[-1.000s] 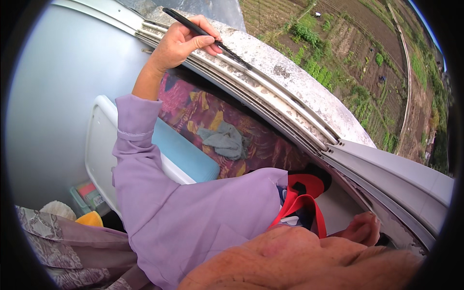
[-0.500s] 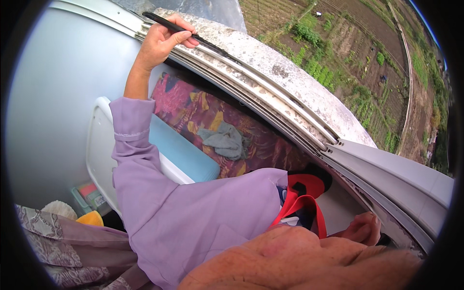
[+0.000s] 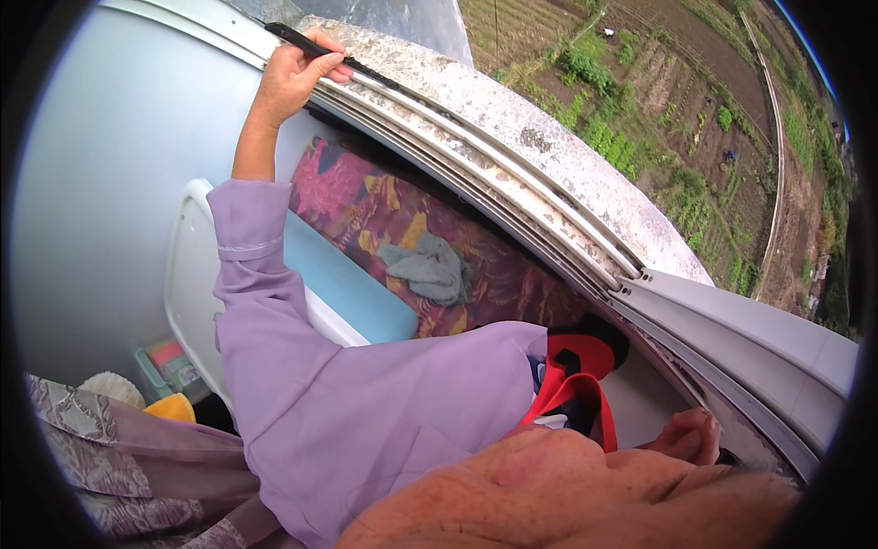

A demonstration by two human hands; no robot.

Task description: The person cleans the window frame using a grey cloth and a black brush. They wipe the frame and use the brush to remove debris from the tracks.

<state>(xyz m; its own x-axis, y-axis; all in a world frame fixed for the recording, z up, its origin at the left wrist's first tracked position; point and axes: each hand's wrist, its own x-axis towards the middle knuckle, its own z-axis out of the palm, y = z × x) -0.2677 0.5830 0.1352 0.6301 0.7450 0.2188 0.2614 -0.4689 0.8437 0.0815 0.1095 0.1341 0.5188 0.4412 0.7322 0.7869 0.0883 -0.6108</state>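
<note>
My left hand is closed in a pinch round the black handle of a narrow brush. The brush's dark bristled end lies along the sliding-window track, near the far left end of the sill. Low on the right, my right hand is curled beside the window frame; whether anything sits inside its fingers is hidden. Specks of dirt show on the metal rails and the weathered outer ledge.
Below the window, a grey cloth lies on a patterned red-purple cover. A white chair-like frame with a light blue pad stands under my left arm. Sliding sash at right. Outside, farmland lies far below.
My left hand has slid a little to the left along the track, drawing the brush with it. The right hand stays by the frame.
</note>
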